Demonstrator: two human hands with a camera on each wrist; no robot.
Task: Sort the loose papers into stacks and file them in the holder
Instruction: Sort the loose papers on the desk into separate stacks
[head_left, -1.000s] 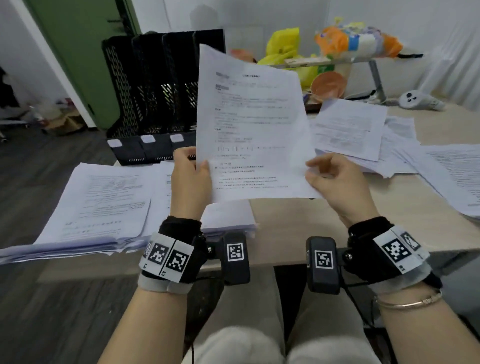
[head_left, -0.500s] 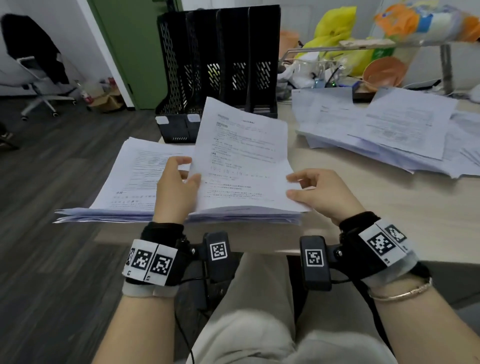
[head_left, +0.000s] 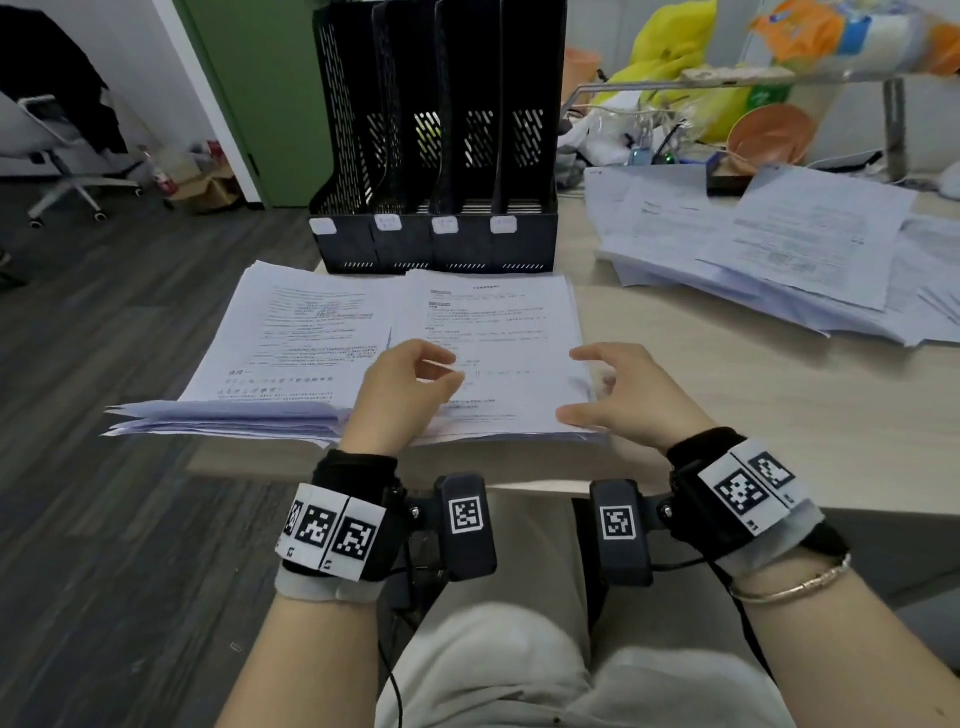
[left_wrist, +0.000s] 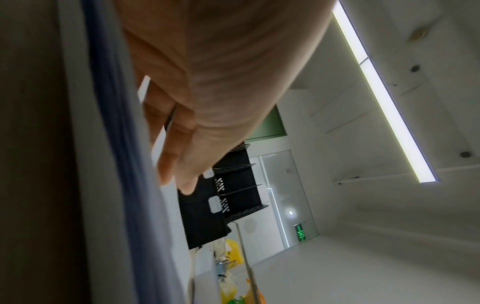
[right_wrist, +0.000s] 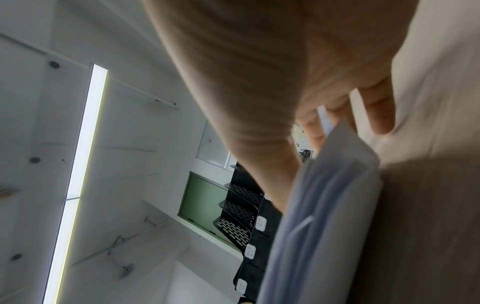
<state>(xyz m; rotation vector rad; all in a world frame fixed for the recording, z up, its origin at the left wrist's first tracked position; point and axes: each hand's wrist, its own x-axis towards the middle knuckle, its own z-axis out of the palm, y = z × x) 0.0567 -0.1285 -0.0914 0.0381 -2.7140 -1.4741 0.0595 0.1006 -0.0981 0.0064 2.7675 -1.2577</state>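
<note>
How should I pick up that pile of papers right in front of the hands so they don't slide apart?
Probably take the right pile by its two long side edges, one hand from each side, thumbs on top and fingers underneath. It lies flat and the sheets are loose. The right hand is at its right edge; the left hand is above its left side.

an office. a light wooden desk (head_left: 737, 415) carries stacks of printed a4 sheets (head_left: 311, 338) and a black perforated four-slot file holder (head_left: 441, 156) with small white labels on its front. a swivel chair on castors (head_left: 62, 171) with a dark garment over it stands on the grey plank floor, near a green door (head_left: 260, 93). overhead, the wrist views show a panelled white ceiling with a long strip light (left_wrist: 384, 98) and a green exit sign (left_wrist: 301, 233).
</note>
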